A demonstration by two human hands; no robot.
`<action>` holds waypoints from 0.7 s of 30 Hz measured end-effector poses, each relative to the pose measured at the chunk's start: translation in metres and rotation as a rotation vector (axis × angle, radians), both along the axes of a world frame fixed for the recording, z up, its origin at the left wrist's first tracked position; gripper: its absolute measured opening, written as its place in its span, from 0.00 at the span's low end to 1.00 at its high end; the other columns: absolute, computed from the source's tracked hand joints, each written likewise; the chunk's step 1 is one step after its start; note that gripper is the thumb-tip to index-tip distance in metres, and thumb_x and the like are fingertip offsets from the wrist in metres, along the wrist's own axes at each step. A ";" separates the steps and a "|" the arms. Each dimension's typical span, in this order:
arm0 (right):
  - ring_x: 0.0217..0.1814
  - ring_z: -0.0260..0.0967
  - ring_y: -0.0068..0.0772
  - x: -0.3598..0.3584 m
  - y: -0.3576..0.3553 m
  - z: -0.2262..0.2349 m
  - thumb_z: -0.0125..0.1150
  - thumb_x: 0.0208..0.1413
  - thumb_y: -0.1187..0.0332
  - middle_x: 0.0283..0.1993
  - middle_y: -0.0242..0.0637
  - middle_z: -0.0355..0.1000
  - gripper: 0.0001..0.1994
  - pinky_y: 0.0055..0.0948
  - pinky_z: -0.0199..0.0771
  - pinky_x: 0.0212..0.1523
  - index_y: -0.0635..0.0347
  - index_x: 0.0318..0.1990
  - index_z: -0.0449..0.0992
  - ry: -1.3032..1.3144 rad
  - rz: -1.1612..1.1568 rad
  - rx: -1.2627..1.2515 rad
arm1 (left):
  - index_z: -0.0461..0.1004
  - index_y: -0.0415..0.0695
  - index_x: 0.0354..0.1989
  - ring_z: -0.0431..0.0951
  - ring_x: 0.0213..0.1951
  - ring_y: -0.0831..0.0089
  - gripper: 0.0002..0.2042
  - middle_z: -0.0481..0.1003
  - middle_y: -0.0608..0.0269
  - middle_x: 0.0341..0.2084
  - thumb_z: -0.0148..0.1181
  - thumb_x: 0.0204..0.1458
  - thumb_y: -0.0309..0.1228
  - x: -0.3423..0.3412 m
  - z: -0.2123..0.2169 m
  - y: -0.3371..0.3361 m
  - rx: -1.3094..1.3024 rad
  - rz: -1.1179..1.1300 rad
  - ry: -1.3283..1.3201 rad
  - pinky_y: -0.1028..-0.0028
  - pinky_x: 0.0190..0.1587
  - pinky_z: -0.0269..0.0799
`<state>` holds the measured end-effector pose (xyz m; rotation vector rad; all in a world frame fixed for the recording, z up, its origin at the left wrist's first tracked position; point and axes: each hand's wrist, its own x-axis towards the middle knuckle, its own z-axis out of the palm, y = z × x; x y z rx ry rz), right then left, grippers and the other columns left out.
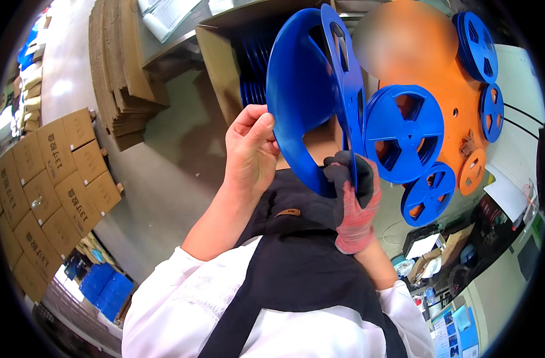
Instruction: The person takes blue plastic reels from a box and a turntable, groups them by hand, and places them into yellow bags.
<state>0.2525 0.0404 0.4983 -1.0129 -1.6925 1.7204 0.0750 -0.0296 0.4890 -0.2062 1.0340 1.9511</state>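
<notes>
On your left, past the cartons (58,161) and the flat cardboard (114,77), an open box (216,68) has blue discs (254,62) standing inside. Your bare left hand (251,149) has its grip closed in a pinch, thumb and fingers on the left rim of the blue reel (293,77). The reel is raised before you, between both hands, hiding part of the box. Your gloved right hand (357,203) has its grip curled shut around the reel's lower right edge. To handle it well, pinch lightly so the thin side doesn't bend, let the gloved hand bear the weight, and swing it clear of the stacked reels (403,134) just to its right, by the orange plate (451,101).
</notes>
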 end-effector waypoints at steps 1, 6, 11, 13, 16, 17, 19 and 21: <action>0.42 0.71 0.29 0.004 0.000 0.000 0.55 0.53 0.76 0.44 0.40 0.74 0.18 0.25 0.69 0.47 0.66 0.53 0.68 -0.028 -0.011 -0.002 | 0.72 0.41 0.39 0.76 0.28 0.78 0.06 0.76 0.63 0.28 0.59 0.55 0.27 0.002 -0.002 0.003 0.004 -0.024 -0.008 0.79 0.29 0.73; 0.41 0.71 0.28 0.017 -0.003 -0.003 0.57 0.53 0.75 0.43 0.40 0.74 0.19 0.25 0.69 0.46 0.66 0.53 0.68 -0.035 -0.076 0.002 | 0.72 0.41 0.38 0.76 0.28 0.78 0.06 0.77 0.63 0.29 0.59 0.55 0.26 0.007 -0.007 0.010 0.053 -0.105 -0.020 0.78 0.30 0.73; 0.41 0.73 0.29 0.014 0.001 0.005 0.61 0.50 0.76 0.42 0.41 0.75 0.21 0.25 0.71 0.45 0.66 0.53 0.68 -0.060 -0.045 0.071 | 0.71 0.41 0.38 0.75 0.28 0.79 0.05 0.77 0.62 0.31 0.59 0.55 0.25 0.011 -0.004 0.014 0.024 -0.139 0.036 0.79 0.30 0.71; 0.41 0.74 0.31 0.014 0.002 0.006 0.63 0.49 0.77 0.41 0.42 0.75 0.21 0.26 0.72 0.44 0.67 0.52 0.69 -0.095 -0.037 0.137 | 0.71 0.40 0.39 0.75 0.29 0.80 0.06 0.77 0.63 0.32 0.59 0.55 0.24 0.012 -0.004 0.012 0.009 -0.152 0.084 0.80 0.32 0.71; 0.41 0.76 0.35 0.016 0.002 0.005 0.64 0.47 0.77 0.41 0.44 0.75 0.20 0.28 0.74 0.43 0.67 0.50 0.71 -0.148 -0.037 0.218 | 0.69 0.40 0.41 0.75 0.33 0.81 0.08 0.76 0.63 0.36 0.58 0.54 0.22 0.014 0.000 0.011 -0.004 -0.194 0.118 0.80 0.35 0.71; 0.41 0.76 0.36 0.015 0.002 0.007 0.64 0.47 0.77 0.42 0.44 0.75 0.19 0.29 0.74 0.42 0.67 0.49 0.72 -0.151 -0.042 0.213 | 0.69 0.40 0.42 0.75 0.35 0.81 0.09 0.75 0.63 0.38 0.58 0.54 0.21 0.014 0.002 0.011 -0.006 -0.212 0.123 0.80 0.36 0.71; 0.41 0.76 0.38 0.014 0.003 0.009 0.65 0.46 0.77 0.42 0.45 0.75 0.19 0.29 0.75 0.42 0.67 0.48 0.73 -0.162 -0.045 0.221 | 0.67 0.41 0.44 0.74 0.37 0.81 0.11 0.74 0.63 0.40 0.57 0.53 0.19 0.018 0.007 0.012 -0.020 -0.218 0.124 0.80 0.38 0.70; 0.41 0.76 0.39 0.014 0.004 0.010 0.65 0.46 0.77 0.42 0.45 0.75 0.19 0.29 0.75 0.42 0.67 0.48 0.73 -0.182 -0.043 0.247 | 0.65 0.41 0.46 0.73 0.40 0.81 0.14 0.72 0.64 0.42 0.56 0.53 0.17 0.019 0.008 0.011 -0.019 -0.241 0.134 0.80 0.41 0.69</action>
